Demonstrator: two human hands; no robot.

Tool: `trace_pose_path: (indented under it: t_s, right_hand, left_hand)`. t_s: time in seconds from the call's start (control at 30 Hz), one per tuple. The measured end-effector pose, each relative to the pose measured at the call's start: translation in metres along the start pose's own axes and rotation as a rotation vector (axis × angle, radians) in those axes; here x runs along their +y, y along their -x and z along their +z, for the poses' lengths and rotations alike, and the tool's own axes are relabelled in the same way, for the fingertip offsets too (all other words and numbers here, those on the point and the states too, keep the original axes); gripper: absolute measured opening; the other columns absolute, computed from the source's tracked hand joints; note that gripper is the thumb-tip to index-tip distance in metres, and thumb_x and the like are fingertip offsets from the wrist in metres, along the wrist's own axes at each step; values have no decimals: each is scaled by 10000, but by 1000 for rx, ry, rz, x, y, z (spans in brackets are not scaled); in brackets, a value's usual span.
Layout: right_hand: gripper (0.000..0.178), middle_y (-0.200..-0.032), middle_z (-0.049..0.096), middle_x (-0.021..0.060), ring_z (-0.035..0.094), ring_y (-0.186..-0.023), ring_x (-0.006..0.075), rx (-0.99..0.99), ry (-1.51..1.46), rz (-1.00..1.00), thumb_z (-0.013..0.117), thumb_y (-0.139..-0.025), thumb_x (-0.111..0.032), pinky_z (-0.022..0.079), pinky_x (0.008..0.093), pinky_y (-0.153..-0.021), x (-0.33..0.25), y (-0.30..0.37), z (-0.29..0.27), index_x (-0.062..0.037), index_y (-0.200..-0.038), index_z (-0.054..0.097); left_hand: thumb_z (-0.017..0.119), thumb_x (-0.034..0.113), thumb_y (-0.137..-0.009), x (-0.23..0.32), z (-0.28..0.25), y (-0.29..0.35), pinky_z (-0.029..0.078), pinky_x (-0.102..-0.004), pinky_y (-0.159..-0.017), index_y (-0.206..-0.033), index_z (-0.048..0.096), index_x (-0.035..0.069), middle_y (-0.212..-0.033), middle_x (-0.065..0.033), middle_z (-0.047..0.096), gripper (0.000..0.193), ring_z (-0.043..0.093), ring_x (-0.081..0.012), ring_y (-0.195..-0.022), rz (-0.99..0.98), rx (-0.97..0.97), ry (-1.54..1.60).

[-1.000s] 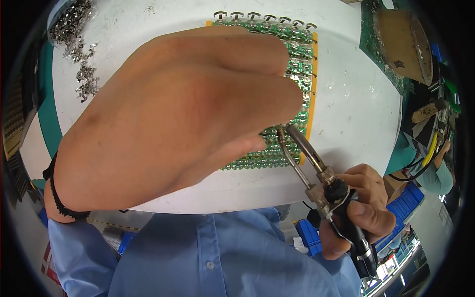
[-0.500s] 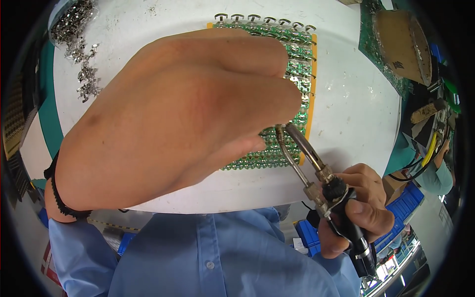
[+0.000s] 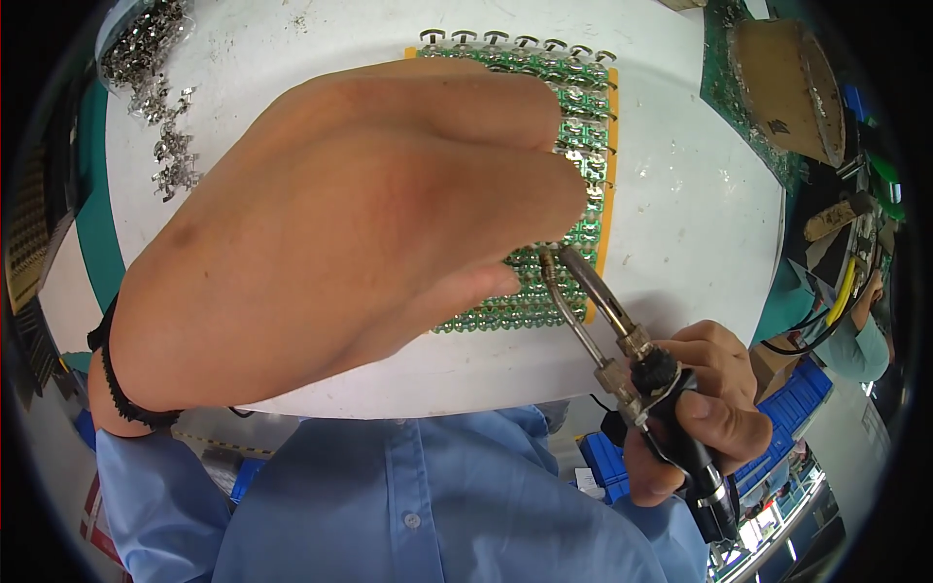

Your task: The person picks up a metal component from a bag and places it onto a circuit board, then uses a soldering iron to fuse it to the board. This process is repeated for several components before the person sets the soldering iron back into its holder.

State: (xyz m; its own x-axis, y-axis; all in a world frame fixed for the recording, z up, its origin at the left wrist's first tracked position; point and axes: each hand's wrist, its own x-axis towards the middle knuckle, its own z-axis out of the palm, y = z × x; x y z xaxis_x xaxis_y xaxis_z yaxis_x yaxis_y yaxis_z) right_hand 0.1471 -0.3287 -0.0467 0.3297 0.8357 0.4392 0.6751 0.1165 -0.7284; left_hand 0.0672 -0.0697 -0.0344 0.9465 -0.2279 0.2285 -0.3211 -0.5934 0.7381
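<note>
A panel of small green circuit boards [image 3: 573,101] with yellow-orange side strips lies on the white table. Silvery metal clips sit in rows on it, and several curved ones stick out at its far edge. My left hand [image 3: 389,194] covers much of the panel, its fingers curled down and the thumb bent in below them. Its fingertips are hidden, so what they pinch cannot be made out. In my right hand [image 3: 714,403] is a black-handled soldering iron [image 3: 607,301] with a thin solder-feed tube alongside. Its tip meets the panel just below my left hand's index finger.
A clear bag of metal clips [image 3: 146,49] lies at the far left, with loose clips [image 3: 173,160] spilled beside it. A brown cardboard piece [image 3: 787,87] rests on a green mat at the far right. Blue bins [image 3: 787,418] stand beyond the table, near another person's sleeve [image 3: 860,345].
</note>
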Motion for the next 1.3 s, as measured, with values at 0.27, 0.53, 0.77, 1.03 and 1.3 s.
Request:
trace_pose_path:
  t_s: [0.27, 0.53, 0.77, 1.03, 1.3]
  right_hand:
    - [590, -592, 592, 75, 610, -526, 211, 31, 20, -13, 559, -872, -597, 436, 300, -469, 2, 0, 3, -65, -1107, 458]
    - [467, -798, 638, 161, 632, -638, 227, 446, 10, -2, 559, -923, -454, 485, 322, -540, -3, 18, 25, -40, -1111, 454]
    - [388, -952, 655, 209, 663, -770, 267, 756, 405, 137, 452, -985, -329, 511, 328, -656, 14, -26, 6, -4, -1194, 413]
    - [416, -961, 652, 231, 675, -773, 270, 781, 355, 127, 377, -1001, -331, 519, 322, -711, 28, -9, -10, 28, -1209, 405]
    - [421, -839, 654, 206, 662, -679, 253, 740, 262, 5, 403, -985, -340, 532, 341, -713, 25, 0, 2, 37, -1165, 451]
  left_hand:
    - [793, 81, -579, -11, 1, 5, 405, -363, -558, -913, 667, 18, -796, -99, 548, 363, 536, -250, -676, -57, -73, -31]
    - [788, 72, -618, -14, -6, 17, 422, -364, -602, -939, 666, 9, -816, -104, 550, 349, 539, -270, -716, -22, -29, 23]
    - [779, 71, -667, 0, -17, 25, 434, -364, -660, -976, 662, -2, -846, -100, 556, 338, 536, -280, -766, -52, -52, 44]
    - [763, 71, -705, 5, -11, 9, 438, -374, -669, -979, 657, -7, -853, -110, 556, 304, 538, -295, -776, -127, -96, 40]
    - [753, 92, -720, 8, -16, 0, 460, -362, -672, -1007, 630, 1, -853, -116, 560, 325, 540, -301, -773, -50, -127, -62]
